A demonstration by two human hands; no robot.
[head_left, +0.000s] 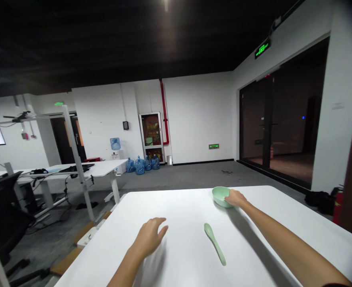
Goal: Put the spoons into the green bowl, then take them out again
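A light green bowl (220, 193) is near the far edge of the white table (182, 239). My right hand (235, 197) grips the bowl's right rim, with the fingers partly hidden inside and behind it. Closer to me lies a light green spoon (214, 244), its head pointing away and its handle towards me. To the left of the spoon, my left hand (150, 236) hovers above the tabletop, thumb and fingers apart and nothing between them.
Beyond the table on the left is another white desk (104, 168) with cables and black items. A black office chair (5, 215) stands at the left. Several blue water bottles (139, 165) sit by the far wall. A fire extinguisher (338, 205) stands at the right.
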